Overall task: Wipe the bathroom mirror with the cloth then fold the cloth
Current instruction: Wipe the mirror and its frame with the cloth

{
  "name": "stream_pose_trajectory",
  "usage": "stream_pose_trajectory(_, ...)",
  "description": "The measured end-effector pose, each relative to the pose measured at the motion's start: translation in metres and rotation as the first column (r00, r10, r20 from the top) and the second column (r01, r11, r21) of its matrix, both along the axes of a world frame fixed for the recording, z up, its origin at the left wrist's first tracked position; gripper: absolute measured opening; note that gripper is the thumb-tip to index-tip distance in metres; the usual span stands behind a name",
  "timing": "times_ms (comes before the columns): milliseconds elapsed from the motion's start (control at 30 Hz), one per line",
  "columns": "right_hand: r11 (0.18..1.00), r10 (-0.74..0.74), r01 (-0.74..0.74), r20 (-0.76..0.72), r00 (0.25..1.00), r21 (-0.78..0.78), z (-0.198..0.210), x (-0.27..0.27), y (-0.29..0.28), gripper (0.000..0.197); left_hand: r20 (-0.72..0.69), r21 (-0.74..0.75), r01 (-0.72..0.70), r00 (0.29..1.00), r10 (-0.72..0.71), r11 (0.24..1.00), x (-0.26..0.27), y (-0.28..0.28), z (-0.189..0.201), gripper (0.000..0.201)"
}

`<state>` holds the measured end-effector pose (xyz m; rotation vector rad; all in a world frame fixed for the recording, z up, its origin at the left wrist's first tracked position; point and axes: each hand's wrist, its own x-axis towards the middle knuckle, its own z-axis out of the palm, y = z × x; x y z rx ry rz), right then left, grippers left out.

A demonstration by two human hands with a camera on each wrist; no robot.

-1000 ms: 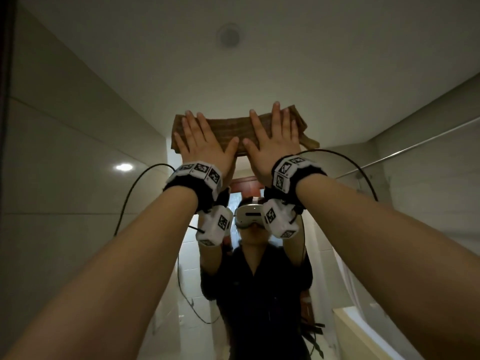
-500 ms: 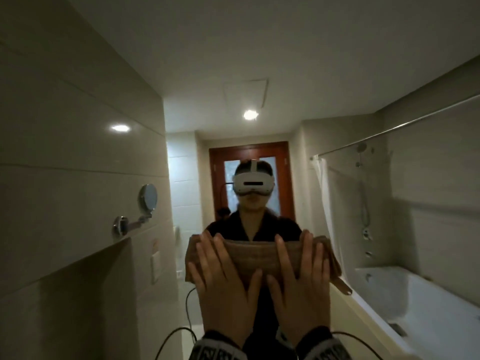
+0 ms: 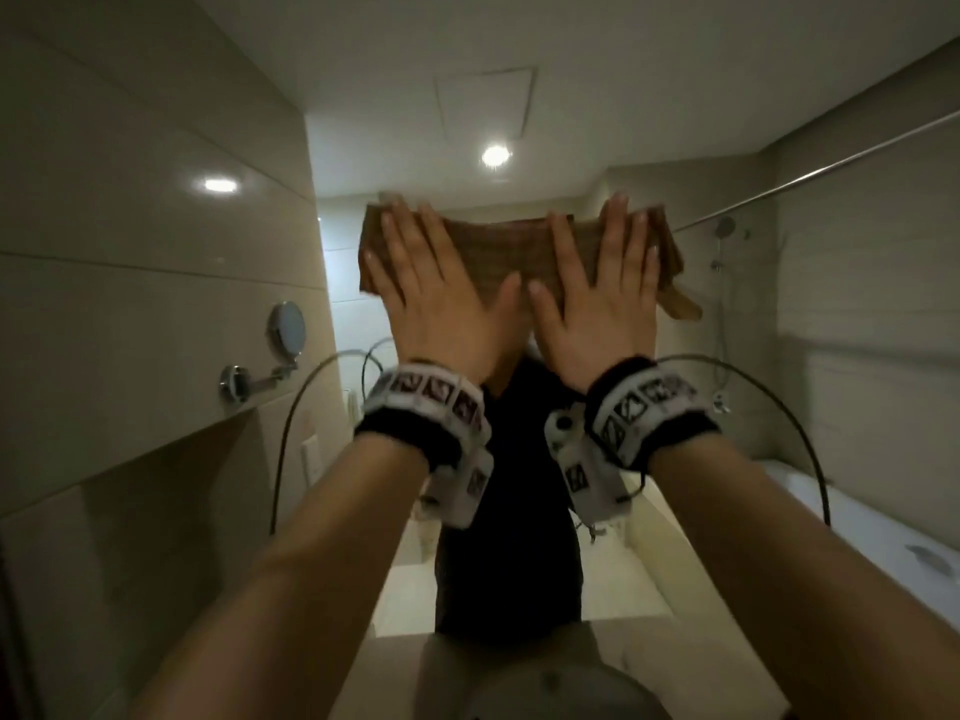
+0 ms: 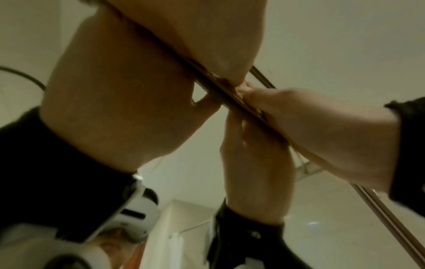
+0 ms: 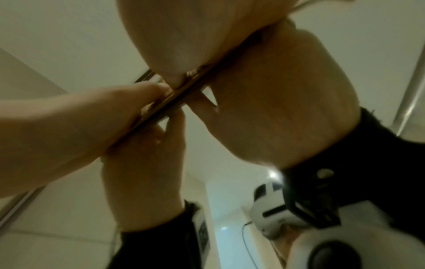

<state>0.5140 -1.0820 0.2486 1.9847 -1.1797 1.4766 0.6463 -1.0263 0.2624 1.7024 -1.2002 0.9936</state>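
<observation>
Both palms flat on the brown cloth (image 3: pixel 519 259), pinning it against the bathroom mirror (image 3: pixel 597 122): left hand (image 3: pixel 441 298) over the cloth's left half, right hand (image 3: pixel 602 298) over its right half, all fingers straight and spread, gripping nothing. Thumbs nearly touching at the cloth's lower edge. 1 loose corner dangling off the cloth's right end, beyond the right hand. Likely risks: cloth sliding down the glass if pressure eases, since held by pressing alone; bunching between the 2 hands, leaving streaks; dangling corner dragging unwiped.
</observation>
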Motion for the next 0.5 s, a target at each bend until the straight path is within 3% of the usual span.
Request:
stream_pose_trajectory(100, 1.0, 0.005, -0.004, 0.03, 1.0, -0.031, 0.012, 0.001, 0.0, 0.065, -0.007, -0.038, -0.007, 1.0, 0.007, 0.999, -0.005, -0.001, 0.012, 0.098)
stream_pose_trajectory(167, 0.999, 0.012, -0.011, 0.023, 1.0, -0.038, -0.01, 0.001, 0.003, 0.066, -0.016, -0.048, 0.003, 1.0, -0.004, 0.999, -0.008, 0.0, -0.018, 0.095)
stream_pose_trajectory(267, 1.0, 0.029, -0.029, -0.032, 0.999, -0.01, -0.077, -0.002, 0.01, 0.067, -0.027, -0.022, -0.017, 0.999, 0.017, 1.0, -0.009, 0.005, -0.096, 0.093)
stream_pose_trajectory(400, 0.992, 0.054, -0.045, -0.078, 0.995, 0.121, -0.203, -0.008, 0.015, 0.063, -0.05, 0.12, -0.041, 0.998, 0.048, 0.992, -0.011, 0.008, -0.217, 0.096)
stream_pose_trajectory(500, 0.975, 0.052, -0.034, -0.077, 0.996, 0.22, -0.264, -0.01, 0.013, 0.063, -0.041, 0.164, -0.068, 0.996, 0.075, 0.984, -0.011, 0.005, -0.277, 0.096)
